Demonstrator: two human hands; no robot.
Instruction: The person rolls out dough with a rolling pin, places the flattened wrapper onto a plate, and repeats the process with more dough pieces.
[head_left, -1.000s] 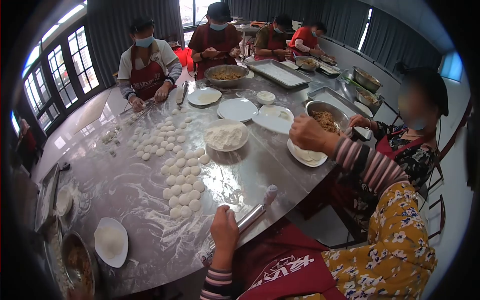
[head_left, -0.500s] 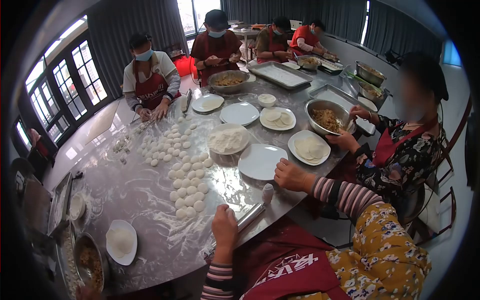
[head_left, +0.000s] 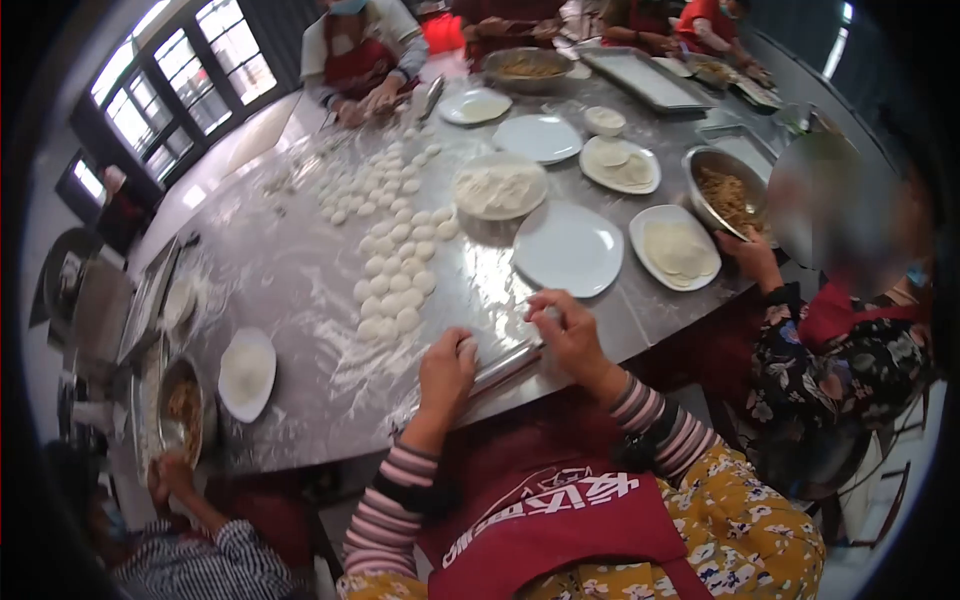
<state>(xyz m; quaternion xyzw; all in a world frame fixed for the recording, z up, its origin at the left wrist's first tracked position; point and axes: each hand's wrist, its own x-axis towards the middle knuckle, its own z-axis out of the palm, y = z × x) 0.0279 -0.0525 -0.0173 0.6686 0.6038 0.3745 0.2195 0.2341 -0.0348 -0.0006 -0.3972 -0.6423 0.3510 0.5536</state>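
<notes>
My left hand (head_left: 447,378) is closed at the table's front edge, with a small pale patch at its fingertips that I cannot make out. My right hand (head_left: 568,338) is raised over the edge, fingers bent but apart, with nothing visible in them. Between and below both hands lies a shiny metal cylinder (head_left: 500,370), much like a rolling pin, along the edge. Beyond the left hand are several round dough pieces (head_left: 400,282) on the floured steel table (head_left: 300,400). An empty white plate (head_left: 568,250) sits just past my right hand.
A bowl of flour (head_left: 498,187) stands behind the dough pieces. Plates of flat wrappers (head_left: 680,250) are at right, near a co-worker holding a bowl of filling (head_left: 730,195). At left are another wrapper plate (head_left: 247,375) and filling bowl (head_left: 185,405). Other people work across the table.
The view has tilted down and shifted. My right hand has come from the plate's edge to above the cylinder's right end, its fingers loosening. A co-worker's hands now show at lower left.
</notes>
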